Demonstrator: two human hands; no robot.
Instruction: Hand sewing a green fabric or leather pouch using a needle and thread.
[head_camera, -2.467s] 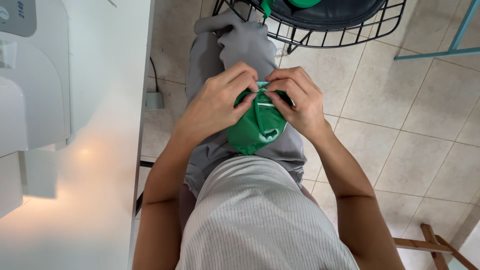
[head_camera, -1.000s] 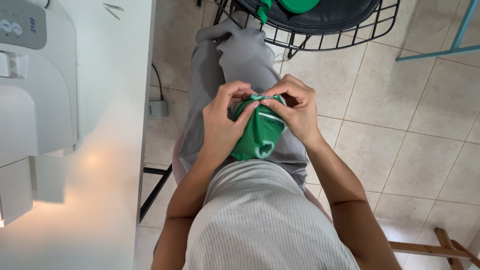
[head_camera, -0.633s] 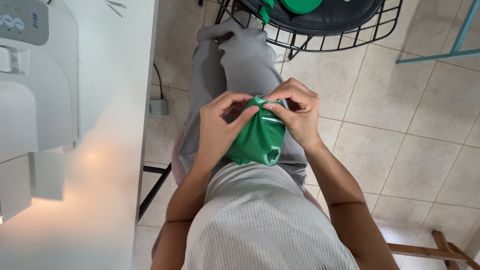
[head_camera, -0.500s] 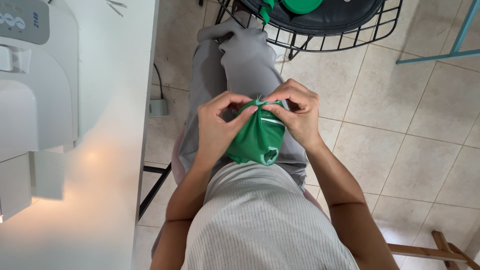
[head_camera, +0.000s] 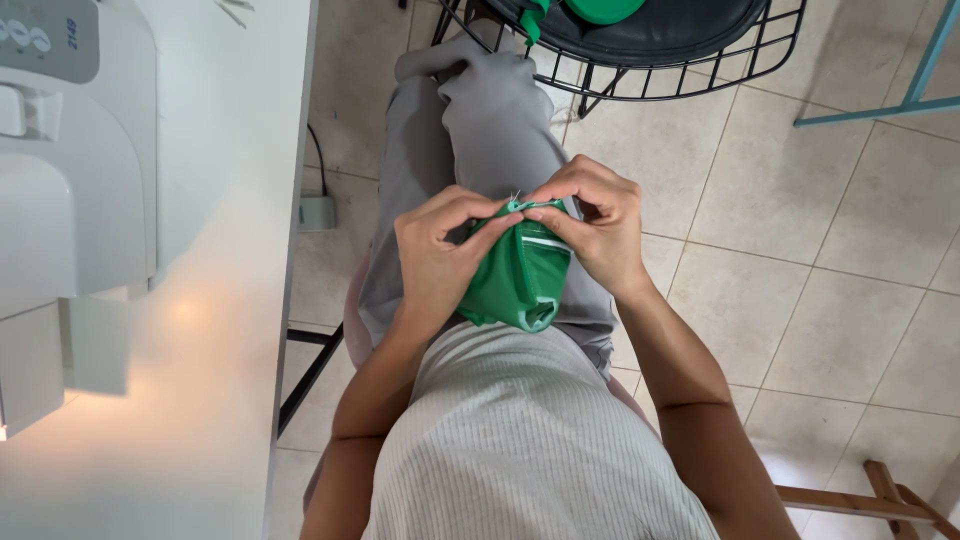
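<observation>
Pinching glossy green fabric pouch (head_camera: 520, 280): left hand (head_camera: 440, 250), right hand (head_camera: 590, 225).

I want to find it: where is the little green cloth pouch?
In the head view the green cloth pouch sits mid-frame over the person's lap, pinched at its top edge between the left hand and right hand, right of the white table.

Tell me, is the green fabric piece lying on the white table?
No, both hands, left hand and right hand, hold the green fabric piece over the person's lap, apart from the white table.
</observation>
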